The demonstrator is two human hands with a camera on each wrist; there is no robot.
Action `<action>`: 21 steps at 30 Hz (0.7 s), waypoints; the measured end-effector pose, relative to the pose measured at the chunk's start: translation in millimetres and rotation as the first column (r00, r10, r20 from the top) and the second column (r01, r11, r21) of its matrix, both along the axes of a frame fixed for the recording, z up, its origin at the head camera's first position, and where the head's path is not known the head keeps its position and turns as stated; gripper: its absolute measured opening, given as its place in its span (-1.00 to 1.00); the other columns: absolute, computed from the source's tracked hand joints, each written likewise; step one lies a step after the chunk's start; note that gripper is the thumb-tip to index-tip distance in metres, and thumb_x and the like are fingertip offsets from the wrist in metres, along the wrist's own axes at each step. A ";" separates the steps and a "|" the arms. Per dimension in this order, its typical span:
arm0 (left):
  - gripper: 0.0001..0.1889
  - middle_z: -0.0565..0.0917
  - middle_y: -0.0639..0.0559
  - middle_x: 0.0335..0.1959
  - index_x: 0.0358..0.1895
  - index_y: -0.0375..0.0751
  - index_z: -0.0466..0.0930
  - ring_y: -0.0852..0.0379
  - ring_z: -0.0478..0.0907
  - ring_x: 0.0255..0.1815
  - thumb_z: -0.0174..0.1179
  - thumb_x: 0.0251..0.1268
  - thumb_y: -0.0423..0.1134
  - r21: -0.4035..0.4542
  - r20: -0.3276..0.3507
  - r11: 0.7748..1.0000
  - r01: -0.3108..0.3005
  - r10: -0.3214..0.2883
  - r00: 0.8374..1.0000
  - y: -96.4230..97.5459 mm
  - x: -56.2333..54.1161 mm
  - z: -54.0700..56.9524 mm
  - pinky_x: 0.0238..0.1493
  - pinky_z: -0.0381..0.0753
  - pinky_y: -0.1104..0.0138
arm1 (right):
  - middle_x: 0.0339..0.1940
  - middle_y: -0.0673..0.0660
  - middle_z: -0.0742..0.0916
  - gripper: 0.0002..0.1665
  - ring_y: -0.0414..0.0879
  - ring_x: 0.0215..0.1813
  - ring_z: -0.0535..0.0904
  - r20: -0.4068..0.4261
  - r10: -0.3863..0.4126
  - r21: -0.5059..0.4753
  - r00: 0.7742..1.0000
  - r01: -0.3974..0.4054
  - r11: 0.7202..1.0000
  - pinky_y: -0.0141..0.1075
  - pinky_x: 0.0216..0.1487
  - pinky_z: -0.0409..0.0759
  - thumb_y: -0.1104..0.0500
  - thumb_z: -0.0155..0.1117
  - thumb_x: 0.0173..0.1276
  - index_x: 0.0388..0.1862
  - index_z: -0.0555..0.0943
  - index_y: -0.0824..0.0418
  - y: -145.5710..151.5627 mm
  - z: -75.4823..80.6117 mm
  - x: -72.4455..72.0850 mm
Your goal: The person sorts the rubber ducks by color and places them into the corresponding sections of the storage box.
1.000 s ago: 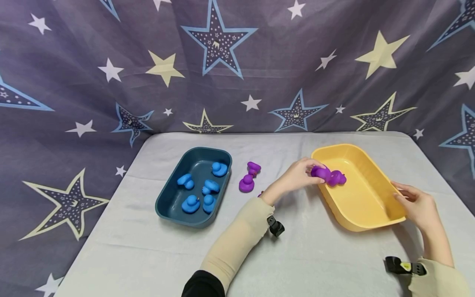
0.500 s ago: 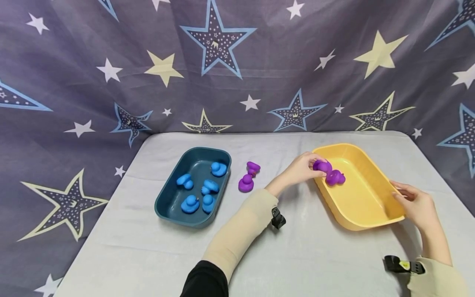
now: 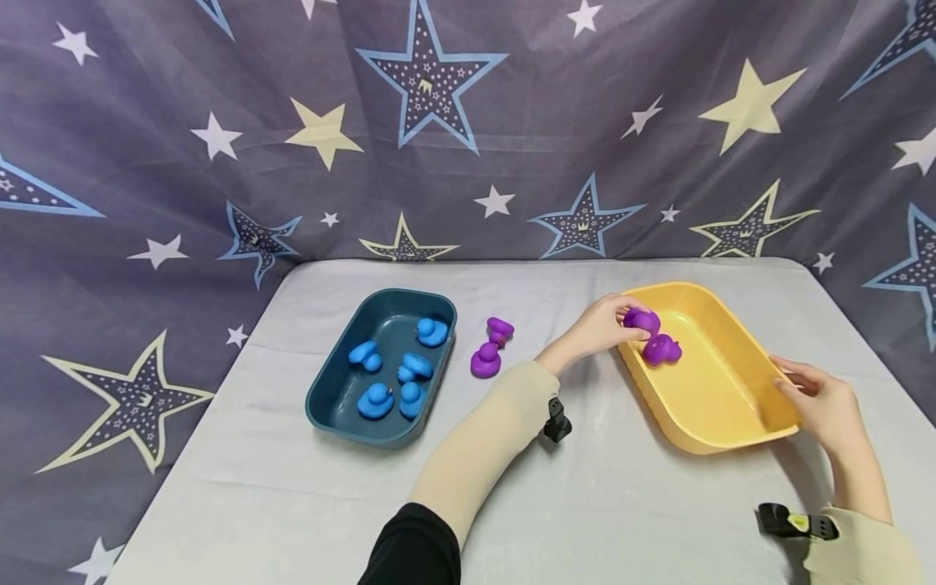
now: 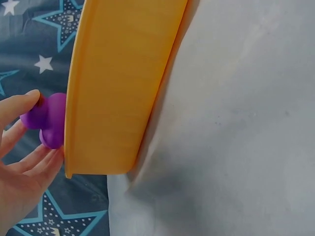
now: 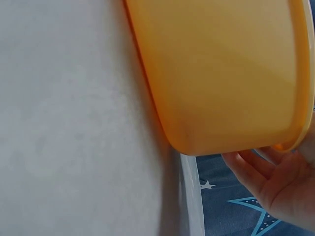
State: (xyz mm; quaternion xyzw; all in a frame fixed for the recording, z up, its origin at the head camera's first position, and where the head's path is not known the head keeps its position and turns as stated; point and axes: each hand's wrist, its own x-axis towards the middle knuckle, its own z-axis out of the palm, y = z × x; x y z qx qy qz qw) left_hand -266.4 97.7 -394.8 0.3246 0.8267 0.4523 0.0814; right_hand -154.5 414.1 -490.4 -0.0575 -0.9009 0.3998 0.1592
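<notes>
My left hand (image 3: 601,327) pinches a purple rubber duck (image 3: 643,322) between thumb and fingers, just inside the left rim of a yellow tub (image 3: 720,398). In the left wrist view, the held duck (image 4: 55,120) shows above the tub's rim. A second purple duck (image 3: 662,349) is in the tub, close beside the held one. My right hand (image 3: 826,402) grips the tub's right rim. From the right wrist, the fingers (image 5: 246,169) lie against the outside of the tub's wall.
A dark teal tub (image 3: 329,418) on the left holds several blue ducks (image 3: 376,401). Between the tubs, a purple duck (image 3: 486,361) and another purple duck lying tipped over (image 3: 500,331) are on the white cloth (image 3: 556,520). A star-patterned curtain hangs behind.
My left hand has moved a little right and away from me, carrying the purple duck further over the yellow tub. The right hand keeps its grip on the rim.
</notes>
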 end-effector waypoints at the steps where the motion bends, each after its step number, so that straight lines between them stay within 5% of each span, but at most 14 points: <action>1: -0.66 0.53 -0.01 -0.12 -0.10 -0.19 0.56 0.23 0.45 -0.14 0.31 -0.02 -0.26 0.001 0.002 1.000 -0.003 0.003 1.000 0.9 -0.6 -0.5 -0.12 0.36 0.57 | -0.45 -0.59 0.47 -0.54 -0.63 -0.42 0.42 0.002 0.000 0.000 1.000 0.000 1.000 -0.62 -0.51 0.42 0.06 0.16 0.23 0.11 0.49 0.12 0.1 0.1 0.0; 21: -0.67 0.53 -0.04 -0.07 -0.09 -0.19 0.55 0.18 0.45 -0.05 0.28 0.00 -0.30 0.000 -0.011 0.996 -0.091 0.091 0.996 8.1 -3.4 -7.4 -0.05 0.35 0.55 | -0.46 -0.57 0.47 -0.52 -0.62 -0.42 0.43 0.021 -0.002 0.005 1.000 0.002 1.000 -0.60 -0.51 0.44 0.03 0.15 0.23 0.12 0.48 0.15 -0.7 3.3 0.7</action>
